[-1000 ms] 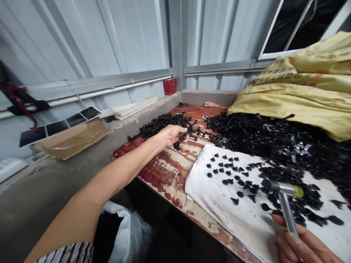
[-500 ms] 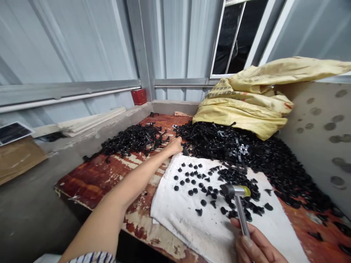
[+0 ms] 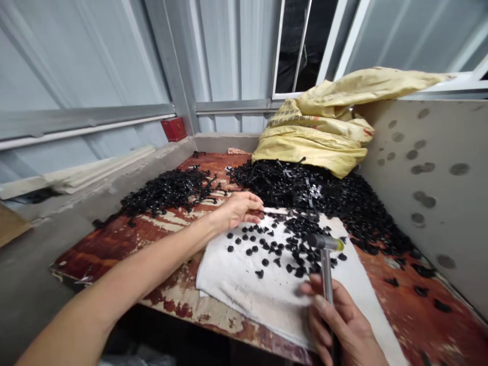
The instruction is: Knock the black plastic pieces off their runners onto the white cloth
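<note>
My right hand is wrapped round the metal handle of a small two-faced mallet, with one black face and one yellow face. Its head is up over a white cloth. Mushroom-shaped black pieces lie scattered over the cloth, thicker in a heap near the mallet. At the cloth's far left edge, my left hand has its fingers pinched together. A thin dark line runs right from the fingertips, but blur hides what they hold. Just beyond is a large pile of black parts.
A second black pile lies on the left of the worn red board. At the back a yellow sack spills black parts. A spotted pale panel borders the right side; a red box sits on the ledge.
My left hand has come back from the big pile's edge to the far edge of the cloth. The mallet stays in my right hand. The whole view has shifted a little.
</note>
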{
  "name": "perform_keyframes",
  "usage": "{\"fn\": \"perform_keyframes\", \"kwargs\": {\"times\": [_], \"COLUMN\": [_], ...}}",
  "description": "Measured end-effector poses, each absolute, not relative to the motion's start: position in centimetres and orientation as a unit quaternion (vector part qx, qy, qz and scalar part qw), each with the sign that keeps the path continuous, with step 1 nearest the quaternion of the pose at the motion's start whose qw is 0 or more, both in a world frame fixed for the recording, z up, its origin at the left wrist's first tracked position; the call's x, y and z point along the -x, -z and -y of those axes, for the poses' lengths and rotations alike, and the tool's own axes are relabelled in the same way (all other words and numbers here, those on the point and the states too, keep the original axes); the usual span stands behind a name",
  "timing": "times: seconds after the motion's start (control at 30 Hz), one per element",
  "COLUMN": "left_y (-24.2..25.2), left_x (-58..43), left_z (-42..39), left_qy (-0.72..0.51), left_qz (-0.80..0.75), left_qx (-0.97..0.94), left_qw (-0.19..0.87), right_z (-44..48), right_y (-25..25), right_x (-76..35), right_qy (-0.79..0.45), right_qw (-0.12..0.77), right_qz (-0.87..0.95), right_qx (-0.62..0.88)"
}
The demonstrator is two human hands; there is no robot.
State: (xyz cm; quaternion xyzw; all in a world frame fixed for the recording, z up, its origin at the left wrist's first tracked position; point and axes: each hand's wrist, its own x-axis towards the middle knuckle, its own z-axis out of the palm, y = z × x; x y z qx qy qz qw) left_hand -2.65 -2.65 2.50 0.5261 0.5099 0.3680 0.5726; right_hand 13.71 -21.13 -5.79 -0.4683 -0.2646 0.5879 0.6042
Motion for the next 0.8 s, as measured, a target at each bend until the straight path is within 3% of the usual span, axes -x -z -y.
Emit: {"fn": "perform_keyframes", "kwargs": {"times": [0.07,0.17,0.53,0.8], "left_y": [-1.5,-0.2,0.4,1.0], "left_x": [1.5,0.2,0.5,-0.5], "left_z": [6.6,11.1,17.2,18.0], "left_qy": [-0.306,-0.253,-0.181,-0.220], "left_qz": [-0.448,-0.422,-0.457,-0.477], "left_qx": [-0.476,-0.429,-0.402,-0.322], "left_qw": [0.692,0.758,0.772,0.788], "right_z": [21.0,21.0,21.2,21.9], "right_y": [6.0,6.4,6.5,6.5], "right_x": [-14.0,-14.5,-14.9,-15.2], "right_qy": [-0.570,-0.586,-0.624,-0.634], "right_qw": [0.607,0.604,0.585,0.577], "right_qz": [0.302,0.329,0.348,0.375], "right_qx": [0.464,0.429,0.382,0.352]}}
